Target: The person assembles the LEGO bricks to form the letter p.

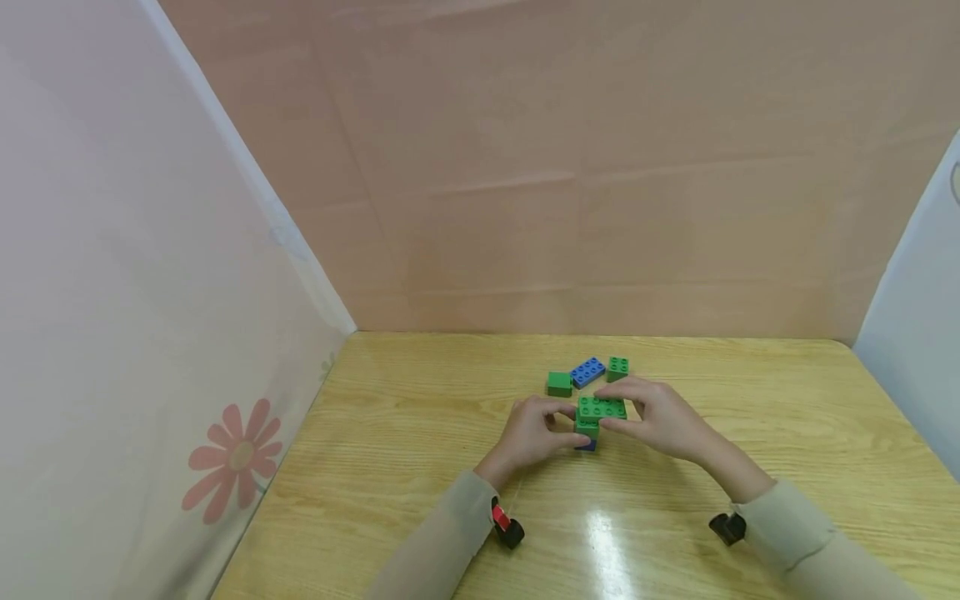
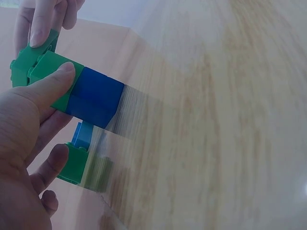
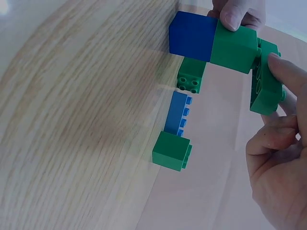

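Pinkish sheeting (image 1: pixel 570 167) backs a wood-grain table (image 1: pixel 360 467), where a blue block (image 3: pixel 192 37) stands with a green block (image 3: pixel 235 46) on top, pinched by the left hand (image 1: pixel 528 435). Against that upper end, the right hand (image 1: pixel 660 421) pinches a long green brick (image 1: pixel 602 408), overhanging rightward; whether it is fully seated is unclear. Behind, a blue brick (image 1: pixel 588 372) lies between two green pieces (image 1: pixel 559 384).
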The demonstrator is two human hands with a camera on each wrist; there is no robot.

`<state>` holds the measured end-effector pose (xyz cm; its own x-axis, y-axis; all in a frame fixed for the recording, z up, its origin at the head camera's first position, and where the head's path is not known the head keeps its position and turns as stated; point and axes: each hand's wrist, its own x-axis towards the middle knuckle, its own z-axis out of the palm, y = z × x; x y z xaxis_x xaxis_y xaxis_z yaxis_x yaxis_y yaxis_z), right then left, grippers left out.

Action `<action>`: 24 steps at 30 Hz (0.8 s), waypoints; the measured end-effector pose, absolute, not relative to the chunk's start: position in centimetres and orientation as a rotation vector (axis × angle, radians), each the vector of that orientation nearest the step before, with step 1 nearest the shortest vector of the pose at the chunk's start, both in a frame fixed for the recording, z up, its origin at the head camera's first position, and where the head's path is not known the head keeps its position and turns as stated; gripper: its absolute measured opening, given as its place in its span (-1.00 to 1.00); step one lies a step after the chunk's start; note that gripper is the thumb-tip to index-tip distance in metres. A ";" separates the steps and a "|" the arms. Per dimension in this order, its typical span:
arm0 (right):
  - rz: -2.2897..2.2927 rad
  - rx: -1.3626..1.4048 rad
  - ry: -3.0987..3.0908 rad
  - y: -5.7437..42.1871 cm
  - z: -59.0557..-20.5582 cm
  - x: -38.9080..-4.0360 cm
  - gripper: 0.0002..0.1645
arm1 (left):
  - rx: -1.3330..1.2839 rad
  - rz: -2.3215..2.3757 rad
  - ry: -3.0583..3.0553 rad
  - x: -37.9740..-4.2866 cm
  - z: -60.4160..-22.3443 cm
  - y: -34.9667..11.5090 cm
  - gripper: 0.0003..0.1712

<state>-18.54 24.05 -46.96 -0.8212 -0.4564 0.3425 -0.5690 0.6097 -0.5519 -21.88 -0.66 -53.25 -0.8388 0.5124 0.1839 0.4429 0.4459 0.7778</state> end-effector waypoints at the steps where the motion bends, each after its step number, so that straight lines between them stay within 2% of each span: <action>1: 1.002 0.864 -2.664 24.0 -47.0 -18.5 -0.56 | 0.864 1.363 2.605 -21.9 -53.3 -0.7 -0.58; 24: 0.994 0.940 -2.641 23.9 -47.4 -18.5 -0.58 | 0.863 1.336 2.631 -22.0 -53.4 -0.7 -0.59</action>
